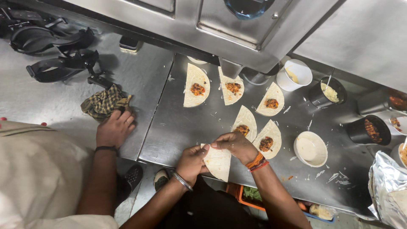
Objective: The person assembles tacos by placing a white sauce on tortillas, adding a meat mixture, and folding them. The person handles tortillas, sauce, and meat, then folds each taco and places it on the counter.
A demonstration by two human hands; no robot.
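Both hands are working one folded tortilla (pixel 218 163) at the near edge of the steel bench (pixel 186 127). Left hand (pixel 191 161) is pinching the tortilla's left corner, fingers (pixel 204 148) closed narrow on it. Right hand (pixel 237 145) is lying over the top edge, fingers curled down and pressing on the fold.

Five more half tortillas with reddish filling are lying open on the bench behind the hands: two near the far edge (pixel 196 85) (pixel 231 86), one further right (pixel 271 100), two just beside the right hand (pixel 244 123) (pixel 268 139). A white bowl (pixel 310 149) of pale sauce is sitting right of those. Dark tubs of filling (pixel 367 129) and shredded cheese (pixel 327 91) are standing toward the right edge, foil (pixel 388 186) at the near right corner.

Another person's hand (pixel 114 128) is resting on the left bench section, touching a checked cloth (pixel 104 101).
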